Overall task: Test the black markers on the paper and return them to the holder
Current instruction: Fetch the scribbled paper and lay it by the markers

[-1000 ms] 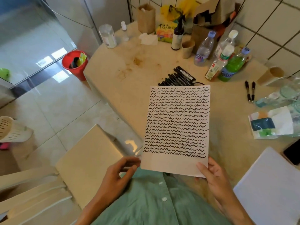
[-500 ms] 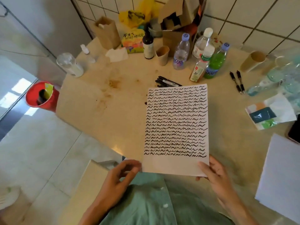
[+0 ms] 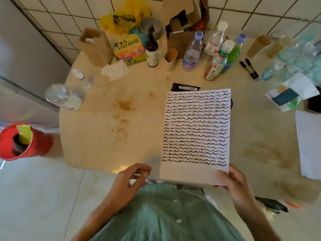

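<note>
The right hand (image 3: pixel 232 181) pinched the bottom right corner of the paper (image 3: pixel 196 133), thumb on top and fingers curled under it. The left hand (image 3: pixel 130 180) was just beside the paper's bottom left corner, not touching it. Its fingers were loosely curled and held nothing.

The paper was held up over the table (image 3: pixel 104 129). Rows of black squiggles filled it almost to the bottom.

Some black markers (image 3: pixel 185 87) lay on the table, peeking out past the top edge of the paper. Two more black pens (image 3: pixel 249 68) lay side by side farther right, near the bottles (image 3: pixel 192 53). A red bucket (image 3: pixel 19 141) sat on the floor to the left.
</note>
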